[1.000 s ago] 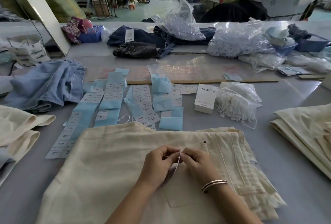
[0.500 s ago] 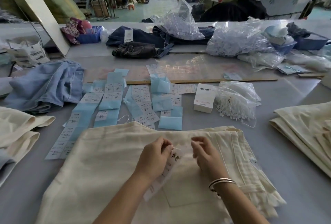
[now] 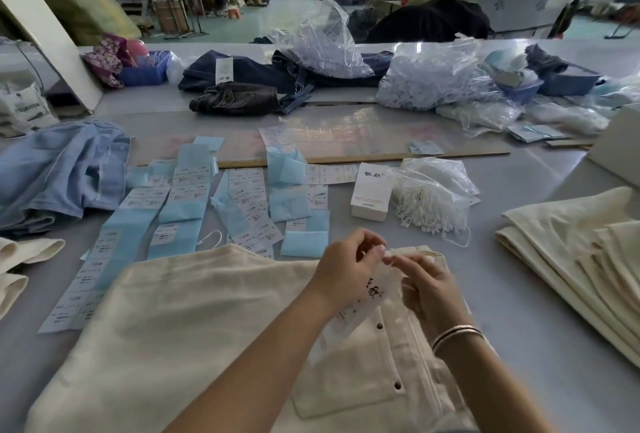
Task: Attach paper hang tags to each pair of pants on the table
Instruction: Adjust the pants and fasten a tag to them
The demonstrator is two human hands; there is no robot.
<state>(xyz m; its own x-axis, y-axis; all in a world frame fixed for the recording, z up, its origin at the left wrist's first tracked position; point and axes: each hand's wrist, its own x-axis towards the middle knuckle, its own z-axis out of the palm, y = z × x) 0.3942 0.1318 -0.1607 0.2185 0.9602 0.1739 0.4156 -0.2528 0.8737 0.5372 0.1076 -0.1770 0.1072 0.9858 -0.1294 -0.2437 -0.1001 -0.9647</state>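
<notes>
A cream pair of pants (image 3: 194, 325) lies flat on the grey table in front of me, its waistband toward the right. Above the waistband my left hand (image 3: 346, 268) pinches the top of a white paper hang tag (image 3: 360, 308) with black characters, which dangles down between my hands. My right hand (image 3: 427, 285), a bracelet on its wrist, is raised beside it with fingertips pinching at the same spot near a belt loop (image 3: 415, 252). The tag's string is too fine to make out.
Rows of blue and white size labels (image 3: 194, 207) lie beyond the pants. A white box of tags (image 3: 370, 192) and a bag of white string loops (image 3: 433, 200) sit at centre right. Folded cream pants (image 3: 581, 245) are stacked on the right, blue pants (image 3: 59, 173) on the left.
Both hands rose from the pants' pocket area up to the waistband and came together. The hang tag, first hidden, now dangles from my left fingers.
</notes>
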